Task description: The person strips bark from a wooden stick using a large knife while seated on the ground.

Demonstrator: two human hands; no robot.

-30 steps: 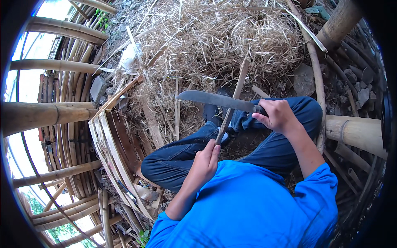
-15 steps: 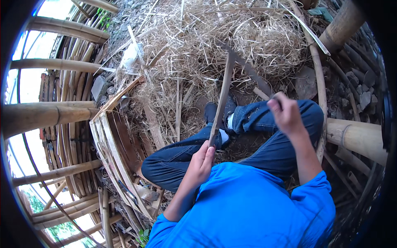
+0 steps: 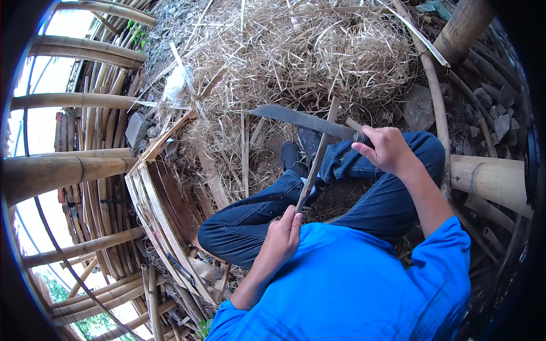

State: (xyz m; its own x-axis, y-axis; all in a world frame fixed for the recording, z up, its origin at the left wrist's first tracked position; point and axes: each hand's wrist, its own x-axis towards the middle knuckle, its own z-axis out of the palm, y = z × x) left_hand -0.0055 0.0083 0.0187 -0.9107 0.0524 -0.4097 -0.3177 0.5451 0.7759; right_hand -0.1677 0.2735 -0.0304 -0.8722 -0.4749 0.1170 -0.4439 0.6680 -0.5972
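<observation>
My left hand (image 3: 284, 235) is closed round the lower end of a flat bamboo strip (image 3: 320, 156), which slants up and away between my knees. Closed on the dark handle of a machete (image 3: 301, 119) is my right hand (image 3: 388, 149), above my right thigh. The machete's broad grey blade points left and crosses the strip near its upper end. I cannot tell for sure whether blade and strip touch. My crossed legs in blue jeans (image 3: 244, 219) lie under both hands.
A heap of pale shavings (image 3: 364, 57) spreads in front of my feet. To the left stands a wooden crate (image 3: 149, 190) beside bamboo poles (image 3: 68, 170). On the right are a thin pole (image 3: 439, 108), a thick bamboo post (image 3: 489, 182) and broken stones (image 3: 503, 128).
The machete has swung from pointing up and away to lying across the strip, its tip now farther left and nearer. My left hand and the strip's near end have shifted slightly right.
</observation>
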